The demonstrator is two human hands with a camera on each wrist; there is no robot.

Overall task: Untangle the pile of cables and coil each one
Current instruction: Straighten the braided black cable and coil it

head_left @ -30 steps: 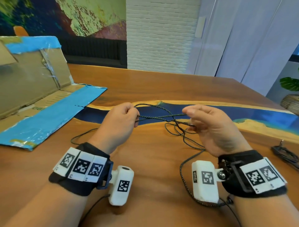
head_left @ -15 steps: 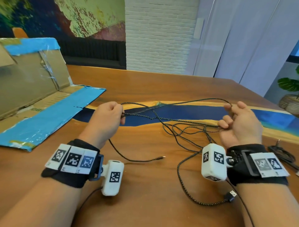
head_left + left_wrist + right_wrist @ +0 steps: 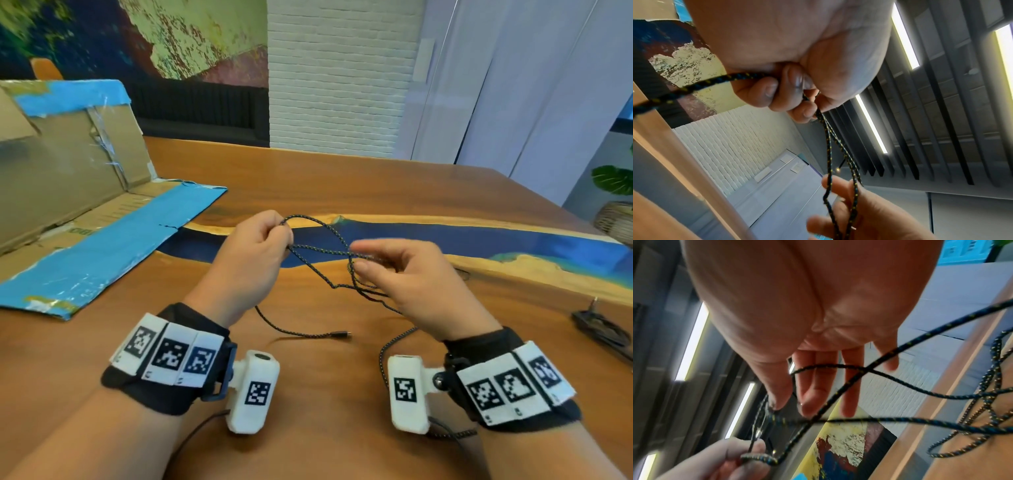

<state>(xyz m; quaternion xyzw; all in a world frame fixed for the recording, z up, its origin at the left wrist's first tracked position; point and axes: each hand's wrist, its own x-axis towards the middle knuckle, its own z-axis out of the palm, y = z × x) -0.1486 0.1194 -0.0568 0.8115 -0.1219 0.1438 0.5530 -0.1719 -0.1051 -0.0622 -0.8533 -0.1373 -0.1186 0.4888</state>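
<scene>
hands working a braided cable over a wooden table

the table [image 3: 342, 178] fills the view, with a blue strip running across it; a flattened cardboard box [image 3: 78, 192] with blue tape lies at the far left, a dark bundle [image 3: 603, 329] sits at the right edge, well apart from the hands. the left hand [image 3: 246, 260] is raised above the table, fingers curled tight round several strands of the cable [image 3: 322, 251]. the right hand [image 3: 411, 277] is just beside it, fingers spread and mostly straight, strands draped across them; whether thumb and forefinger pinch one i cannot tell. the cable loops between the hands, its tangle hangs under the right hand, and one plug end [image 3: 342, 334] lies on the table near the wrists
</scene>
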